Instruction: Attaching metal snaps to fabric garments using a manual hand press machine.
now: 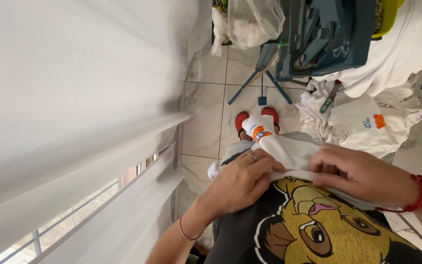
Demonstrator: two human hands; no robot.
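My left hand (pixel 240 178) and my right hand (pixel 362 173) both grip a small white garment (pixel 289 149) held against my stomach. The garment has an orange and blue print (pixel 259 132) near its far end, which hangs over my feet. A ring sits on a finger of the left hand and a thin bracelet on that wrist. The right wrist wears a red cord. Below the hands is my dark shirt with a yellow cartoon lion (pixel 318 225).
A pile of white garments (pixel 367 122) lies on the tiled floor (pixel 203 127) to the right, with a clip on it. A blue folding chair (pixel 318 34) and a clear plastic bag (pixel 252 22) stand ahead. White curtains (pixel 74 112) fill the left. My feet wear red clogs (pixel 242 120).
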